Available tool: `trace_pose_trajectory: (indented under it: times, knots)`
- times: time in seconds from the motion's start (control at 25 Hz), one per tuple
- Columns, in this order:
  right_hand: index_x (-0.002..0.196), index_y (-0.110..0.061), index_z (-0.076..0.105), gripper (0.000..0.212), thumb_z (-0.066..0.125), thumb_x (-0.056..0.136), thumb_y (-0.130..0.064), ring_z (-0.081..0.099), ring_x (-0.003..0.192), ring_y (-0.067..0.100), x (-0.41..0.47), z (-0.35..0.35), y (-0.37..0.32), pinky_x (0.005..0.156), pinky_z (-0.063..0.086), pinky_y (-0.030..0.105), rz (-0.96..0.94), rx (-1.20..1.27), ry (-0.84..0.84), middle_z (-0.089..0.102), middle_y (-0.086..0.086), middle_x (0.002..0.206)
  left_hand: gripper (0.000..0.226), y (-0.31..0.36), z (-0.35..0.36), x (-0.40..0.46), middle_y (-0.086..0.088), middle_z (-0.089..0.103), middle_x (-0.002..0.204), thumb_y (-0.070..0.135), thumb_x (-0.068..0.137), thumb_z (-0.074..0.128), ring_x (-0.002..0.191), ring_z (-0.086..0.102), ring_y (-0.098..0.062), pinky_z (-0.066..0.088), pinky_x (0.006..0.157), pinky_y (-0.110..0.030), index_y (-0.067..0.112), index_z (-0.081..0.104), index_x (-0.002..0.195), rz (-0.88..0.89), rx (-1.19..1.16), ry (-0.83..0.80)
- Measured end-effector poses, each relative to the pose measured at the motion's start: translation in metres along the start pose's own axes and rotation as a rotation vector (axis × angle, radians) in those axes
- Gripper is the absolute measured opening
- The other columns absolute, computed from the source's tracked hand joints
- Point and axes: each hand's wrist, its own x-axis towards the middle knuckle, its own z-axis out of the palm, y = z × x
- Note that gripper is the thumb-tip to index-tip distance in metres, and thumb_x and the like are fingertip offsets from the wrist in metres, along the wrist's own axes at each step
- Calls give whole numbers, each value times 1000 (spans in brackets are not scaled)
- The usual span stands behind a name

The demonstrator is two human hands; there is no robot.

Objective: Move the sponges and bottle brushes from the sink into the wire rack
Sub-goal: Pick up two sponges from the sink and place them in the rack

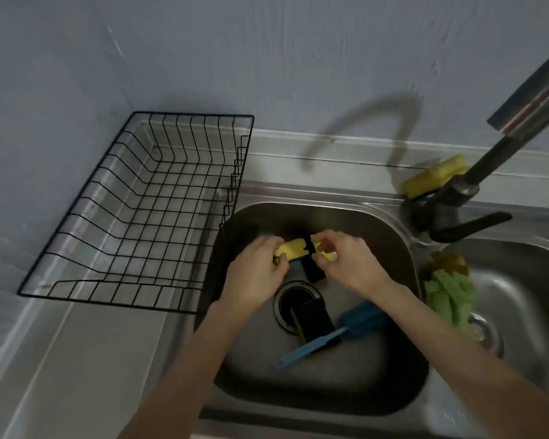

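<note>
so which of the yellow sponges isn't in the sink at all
The yellow sponge on the back ledge behind the faucet. The others are in the basin: two held by the hands, one lying by the drain.

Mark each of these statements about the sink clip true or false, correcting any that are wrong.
1. The wire rack holds no sponges or brushes. True.
2. The left hand and right hand each grip an end of the yellow sponges over the sink. True.
3. The blue bottle brush stands in the rack. False: it lies in the basin near the drain.
4. The green cloth hangs on the faucet. False: it lies in the right basin.
5. Another yellow sponge sits behind the faucet. True.
</note>
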Motion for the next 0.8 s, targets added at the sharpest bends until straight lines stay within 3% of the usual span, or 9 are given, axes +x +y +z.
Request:
trace_pose_trajectory:
  times: [0.12,0.28,0.4,0.6,0.8]
  knots:
    - [122,-16,56,35,57,88,-22,59,110,20,9,16,12,91,46,30,62,-10,-60,64,7,118,35,-10,15,7,-6,54,123,25,91,44,107,55,-22,46,82,-33,17,47,125,-67,35,-29]
    - [123,-13,55,36,58,88,-22,59,111,20,21,48,36,82,41,19,200,36,-152,64,8,119,35,-32,40,17,-10,51,126,25,90,45,110,54,-29,48,88,-42,14,48,123,-195,31,-131]
    - [126,-11,51,42,58,87,-26,56,114,25,28,73,55,88,45,26,284,25,-254,59,12,125,42,-45,57,26,-12,44,133,28,91,45,114,51,-31,47,91,-45,13,41,130,-235,88,-183]
    - [136,-16,36,65,60,82,-41,39,125,36,24,111,68,100,44,41,374,-89,-418,36,16,137,57,-54,80,37,-14,22,147,33,90,46,126,39,-35,40,98,-46,21,23,141,-293,111,-219]
    - [140,-18,25,74,58,81,-46,30,127,36,17,130,62,98,41,43,409,-182,-497,23,16,139,51,-55,92,45,-15,20,144,37,88,48,118,45,-38,43,91,-44,16,35,133,-346,76,-177]
